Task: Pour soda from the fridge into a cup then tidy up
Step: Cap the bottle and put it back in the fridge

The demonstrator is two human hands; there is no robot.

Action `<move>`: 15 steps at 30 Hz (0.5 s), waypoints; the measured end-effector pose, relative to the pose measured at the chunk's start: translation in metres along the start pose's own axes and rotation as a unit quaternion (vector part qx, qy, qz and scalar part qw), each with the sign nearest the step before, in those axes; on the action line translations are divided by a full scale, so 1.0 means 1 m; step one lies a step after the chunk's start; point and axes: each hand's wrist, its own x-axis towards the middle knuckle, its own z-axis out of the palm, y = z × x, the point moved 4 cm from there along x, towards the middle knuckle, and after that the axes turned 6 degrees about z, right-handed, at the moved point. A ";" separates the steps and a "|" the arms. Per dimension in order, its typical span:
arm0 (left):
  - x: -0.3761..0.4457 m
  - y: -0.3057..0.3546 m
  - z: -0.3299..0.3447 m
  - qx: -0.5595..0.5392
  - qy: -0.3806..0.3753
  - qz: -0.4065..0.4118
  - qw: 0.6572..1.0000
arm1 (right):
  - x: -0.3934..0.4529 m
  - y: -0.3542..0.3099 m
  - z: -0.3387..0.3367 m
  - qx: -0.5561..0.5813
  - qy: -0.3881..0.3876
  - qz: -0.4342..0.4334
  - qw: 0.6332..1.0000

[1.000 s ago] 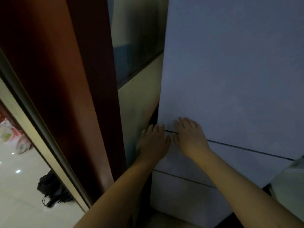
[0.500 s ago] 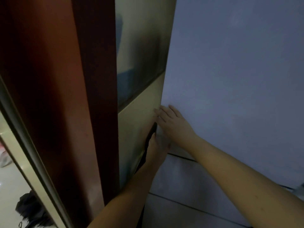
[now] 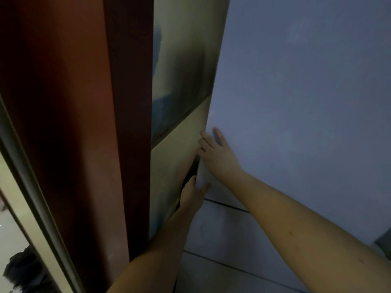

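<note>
Early days: the tall pale fridge door (image 3: 296, 123) is shut or barely cracked, so fetching, pouring and tidying all remain. The right hand (image 3: 218, 153) curls its fingers round the door's left edge; the left hand (image 3: 193, 192) pinches that edge just below. Soda and cup are out of sight, presumably the soda inside.

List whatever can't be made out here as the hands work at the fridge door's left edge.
- Fridge interior, soda: head view, hidden behind the closed fridge door.
- Left hand: its fingertips go behind the door's edge into the dark gap, so the grip is unclear.
- Right hand: its fingertips reach the door's edge; whether they hook round it cannot be told.
- Dark object on the floor: cut off by the bottom edge, too dim to identify.
</note>
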 end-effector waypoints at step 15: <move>-0.025 -0.022 -0.006 0.052 0.023 0.054 0.997 | -0.026 -0.012 -0.021 0.020 0.130 -0.022 0.991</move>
